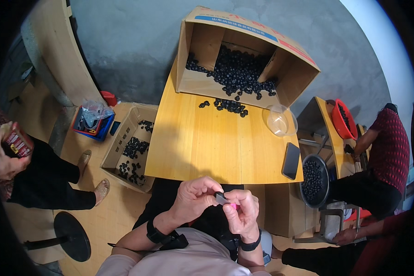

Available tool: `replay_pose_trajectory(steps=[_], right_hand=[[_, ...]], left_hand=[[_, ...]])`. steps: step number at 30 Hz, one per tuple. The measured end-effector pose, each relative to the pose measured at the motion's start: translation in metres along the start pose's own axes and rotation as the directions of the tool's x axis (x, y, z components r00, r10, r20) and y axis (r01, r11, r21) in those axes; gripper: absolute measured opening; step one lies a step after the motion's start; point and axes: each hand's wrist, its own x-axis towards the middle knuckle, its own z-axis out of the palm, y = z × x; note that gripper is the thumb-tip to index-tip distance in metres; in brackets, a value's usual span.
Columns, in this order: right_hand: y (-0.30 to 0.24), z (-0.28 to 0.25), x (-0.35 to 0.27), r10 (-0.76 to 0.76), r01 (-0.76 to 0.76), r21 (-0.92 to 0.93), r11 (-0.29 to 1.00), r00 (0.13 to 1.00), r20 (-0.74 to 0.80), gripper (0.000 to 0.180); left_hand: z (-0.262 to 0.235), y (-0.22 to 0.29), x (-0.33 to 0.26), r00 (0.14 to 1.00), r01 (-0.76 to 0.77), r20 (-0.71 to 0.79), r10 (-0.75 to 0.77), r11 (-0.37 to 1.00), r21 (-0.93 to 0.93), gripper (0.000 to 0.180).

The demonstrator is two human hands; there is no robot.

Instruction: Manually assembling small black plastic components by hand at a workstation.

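Both my hands are raised together just off the table's near edge. My left hand (191,198) pinches a small round black part (220,194) between thumb and fingertips. In my right hand (244,212) is a small blade with a pink handle (234,206); its flat grey blade (222,200) lies against the black part. Fingers cover much of both items. Beyond my hands, a loose pile of similar black parts (230,106) lies on the yellow table (202,147), in front of a tipped cardboard box (303,85) holding many more.
A clear plastic tub (280,120) and a phone (290,161) sit on the table's right side. Left below stands an open carton (110,156) with black parts. A person (384,142) works at right beside a red basin (340,124) and a dark basin (324,198). Another person (46,175) stands left.
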Motion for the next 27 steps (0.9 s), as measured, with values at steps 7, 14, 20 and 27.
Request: replay_pose_trajectory(steps=[7,14,20,27], right_hand=[[-0.001,-0.001,0.001,0.042,-0.044,0.081,0.996,0.999,0.024,0.016],[-0.002,-0.003,0.000,0.038,-0.038,0.152,0.988,0.999,0.002,0.019],[0.013,-0.015,-0.004,0.433,-0.313,0.580,0.752,0.898,-0.077,0.021],[-0.010,0.004,0.009,0.413,-0.387,0.349,0.854,0.911,0.000,0.017]], left_hand=[[-0.001,-0.003,0.000,0.999,0.028,0.020,-0.027,0.999,-0.039,0.019],[-0.002,-0.003,0.003,0.993,0.120,0.042,-0.115,0.976,-0.179,0.013],[0.002,-0.009,0.007,0.989,0.136,0.107,-0.104,0.924,-0.358,0.013],[0.004,-0.006,0.007,0.998,-0.049,0.045,0.048,0.999,0.021,0.015]])
